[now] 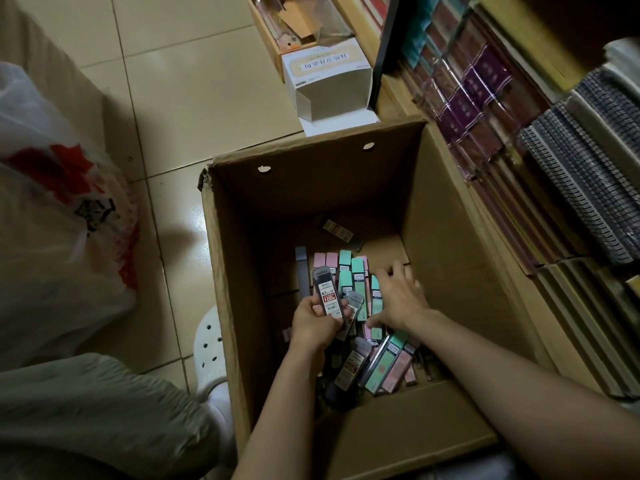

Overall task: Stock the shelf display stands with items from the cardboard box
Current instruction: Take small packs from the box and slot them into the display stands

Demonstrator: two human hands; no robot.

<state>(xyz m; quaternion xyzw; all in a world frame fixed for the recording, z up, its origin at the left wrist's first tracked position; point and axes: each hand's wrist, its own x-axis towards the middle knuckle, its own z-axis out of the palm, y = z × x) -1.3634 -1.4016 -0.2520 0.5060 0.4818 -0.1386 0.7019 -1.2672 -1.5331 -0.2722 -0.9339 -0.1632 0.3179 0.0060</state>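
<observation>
Two hands deep in cardboard box: left hand gripping stacked dark lead cases, right hand open, fingers spread over pastel cases. Risk: overloaded left grip, stack slipping back into box.

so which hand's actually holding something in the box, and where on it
The left hand grips dark lead cases by their lower ends. The right hand rests spread on the pile, holding nothing.

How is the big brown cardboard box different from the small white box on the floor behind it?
The cardboard box is brown, far larger and stands open-topped with small packs inside; the white box lies on its side, its open end showing nothing inside. The brown box has two punched holes in its far wall; the white box carries a printed label. Both sit on the tiled floor.
</observation>
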